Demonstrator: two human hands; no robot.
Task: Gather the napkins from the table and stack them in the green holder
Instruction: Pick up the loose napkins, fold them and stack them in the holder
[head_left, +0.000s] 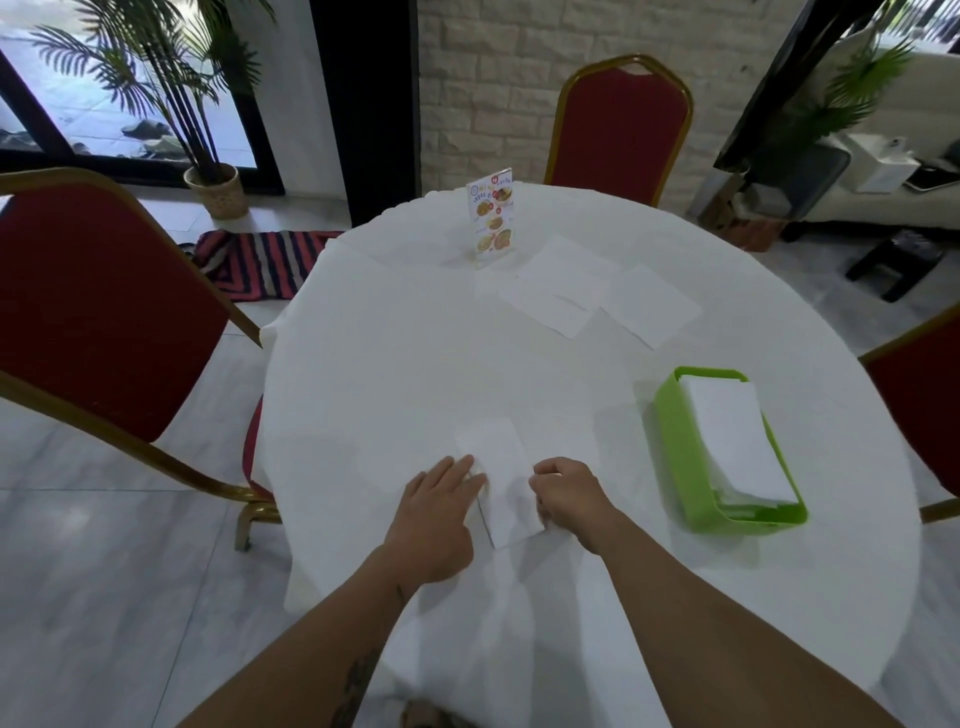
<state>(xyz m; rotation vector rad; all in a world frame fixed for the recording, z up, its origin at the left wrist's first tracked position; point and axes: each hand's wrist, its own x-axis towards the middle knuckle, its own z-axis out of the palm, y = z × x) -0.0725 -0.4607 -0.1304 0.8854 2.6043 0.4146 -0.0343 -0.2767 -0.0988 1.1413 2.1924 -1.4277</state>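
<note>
A folded white napkin (503, 486) lies on the white tablecloth near the front edge, between my two hands. My left hand (439, 519) touches its left edge with straight fingers. My right hand (569, 499) has curled fingers on its right edge and seems to pinch it. The green holder (675, 452) stands to the right with a stack of white napkins (735, 441) inside. Further back lie loose napkins, one pile (563, 286) and a single one (649, 306) beside it.
A standing menu card (492, 218) is at the back of the round table (389, 364). Red chairs with gold frames stand at the left (98, 312), the back (621, 130) and the right (919, 395). Potted plants and a striped mat are on the floor beyond.
</note>
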